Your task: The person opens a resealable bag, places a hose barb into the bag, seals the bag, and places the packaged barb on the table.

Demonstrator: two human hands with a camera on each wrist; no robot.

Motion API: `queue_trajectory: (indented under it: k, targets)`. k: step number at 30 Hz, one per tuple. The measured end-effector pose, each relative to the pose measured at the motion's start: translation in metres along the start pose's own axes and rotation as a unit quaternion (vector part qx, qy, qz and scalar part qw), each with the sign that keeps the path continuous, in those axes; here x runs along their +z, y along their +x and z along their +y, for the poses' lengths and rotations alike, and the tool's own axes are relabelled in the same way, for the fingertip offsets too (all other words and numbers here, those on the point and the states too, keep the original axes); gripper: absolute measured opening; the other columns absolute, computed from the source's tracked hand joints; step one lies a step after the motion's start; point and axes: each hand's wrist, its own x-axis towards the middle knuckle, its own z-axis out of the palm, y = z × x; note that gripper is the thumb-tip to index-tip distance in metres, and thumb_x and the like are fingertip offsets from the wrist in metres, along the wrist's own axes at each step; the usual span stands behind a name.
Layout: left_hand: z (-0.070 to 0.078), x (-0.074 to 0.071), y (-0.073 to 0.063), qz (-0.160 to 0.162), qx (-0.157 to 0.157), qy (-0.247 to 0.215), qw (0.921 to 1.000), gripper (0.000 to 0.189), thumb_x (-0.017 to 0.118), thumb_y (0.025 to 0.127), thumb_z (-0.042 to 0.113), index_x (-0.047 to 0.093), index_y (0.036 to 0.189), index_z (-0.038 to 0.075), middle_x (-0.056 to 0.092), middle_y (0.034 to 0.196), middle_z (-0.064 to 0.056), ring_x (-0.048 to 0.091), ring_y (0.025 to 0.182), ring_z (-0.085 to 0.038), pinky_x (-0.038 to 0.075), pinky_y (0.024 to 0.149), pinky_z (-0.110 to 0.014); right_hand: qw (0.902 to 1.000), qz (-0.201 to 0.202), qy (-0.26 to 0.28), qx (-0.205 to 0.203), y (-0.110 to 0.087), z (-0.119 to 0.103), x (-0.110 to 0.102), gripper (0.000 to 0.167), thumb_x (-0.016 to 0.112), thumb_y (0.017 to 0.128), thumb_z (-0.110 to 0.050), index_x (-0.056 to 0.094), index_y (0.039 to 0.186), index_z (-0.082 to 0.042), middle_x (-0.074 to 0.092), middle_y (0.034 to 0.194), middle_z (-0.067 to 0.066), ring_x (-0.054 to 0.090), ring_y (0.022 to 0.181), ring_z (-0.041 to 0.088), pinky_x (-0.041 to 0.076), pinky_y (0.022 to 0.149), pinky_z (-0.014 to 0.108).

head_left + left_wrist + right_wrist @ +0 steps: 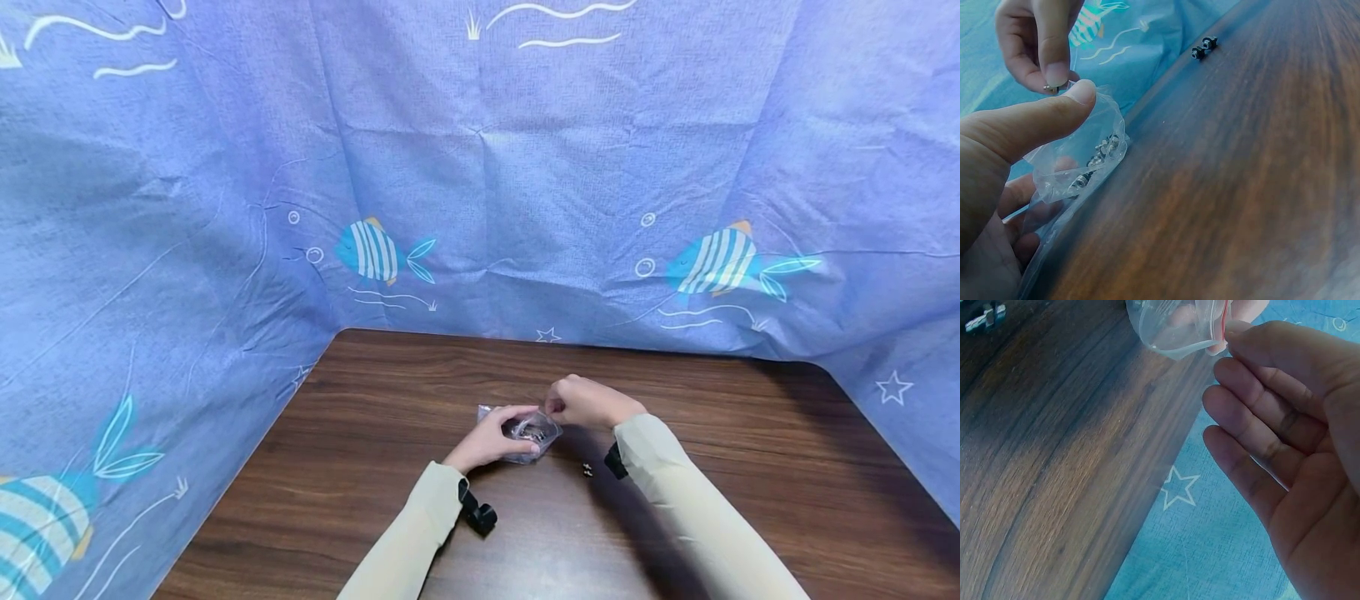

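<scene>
A clear plastic zip bag (542, 432) with a red line along its mouth holds several small shiny metal parts (1099, 161). My left hand (495, 437) grips the bag, thumb on one side and fingers on the other, keeping its mouth spread. Right at the bag's opening, my right hand (588, 402) pinches a small metal piece (1050, 89) between thumb and index finger. Its other fingers are loosely bent in the right wrist view. Two more small dark-and-silver metal parts (1204, 47) lie on the table, nearer to me than the bag.
The dark wood-grain table (390, 400) has its far edge beyond the hands. Blue cloth (555, 208) printed with fish and stars hangs behind the table and along its sides. Black straps with cameras (478, 510) sit at the wrists over pale sleeves.
</scene>
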Motion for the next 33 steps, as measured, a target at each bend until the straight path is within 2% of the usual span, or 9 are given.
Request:
queue_trajectory:
  k: [9,17,24,33]
  targets:
    - [0.0008,-0.0011,0.0017,0.000,0.009,-0.001,1.0000,0.062,0.079,0.080,0.027,0.055,0.136,0.018,0.061,0.130,-0.001,0.055,0.116,-0.015,0.041,0.099,-0.029,0.9998,-0.009,0.002,-0.018,0.0059,-0.0013,0.0010,0.004,0.070,0.083,-0.006,0.073,0.080,-0.009,0.066,0.070,-0.006,0.048,0.058,-0.002,0.044,0.056,0.016]
    - [0.0007,-0.0015,0.0014,0.000,0.006,-0.003,1.0000,0.062,0.079,0.080,0.030,0.055,0.137,0.020,0.061,0.131,-0.001,0.055,0.116,-0.016,0.041,0.099,-0.030,0.9999,-0.009,-0.001,-0.011,0.0083,-0.0017,0.0024,0.004,0.070,0.083,-0.009,0.072,0.080,-0.010,0.065,0.072,-0.008,0.050,0.060,-0.001,0.045,0.058,0.017]
    - [0.0010,-0.0016,0.0007,-0.003,0.009,-0.007,0.9999,0.062,0.079,0.080,0.028,0.055,0.137,0.018,0.061,0.130,-0.002,0.056,0.114,-0.015,0.042,0.096,-0.027,0.9999,-0.012,-0.002,-0.006,0.0077,-0.0030,0.0022,0.005,0.070,0.084,-0.010,0.073,0.081,-0.011,0.066,0.073,-0.009,0.051,0.061,-0.001,0.046,0.059,0.017]
    - [0.0019,-0.0005,-0.0005,-0.001,0.005,-0.008,1.0000,0.062,0.079,0.080,0.028,0.056,0.136,0.018,0.061,0.131,-0.003,0.055,0.116,-0.016,0.041,0.098,-0.028,0.9997,-0.017,0.015,-0.007,-0.0003,-0.0053,-0.0017,0.004,0.071,0.085,-0.010,0.074,0.083,-0.008,0.069,0.076,-0.004,0.051,0.061,-0.001,0.046,0.058,0.017]
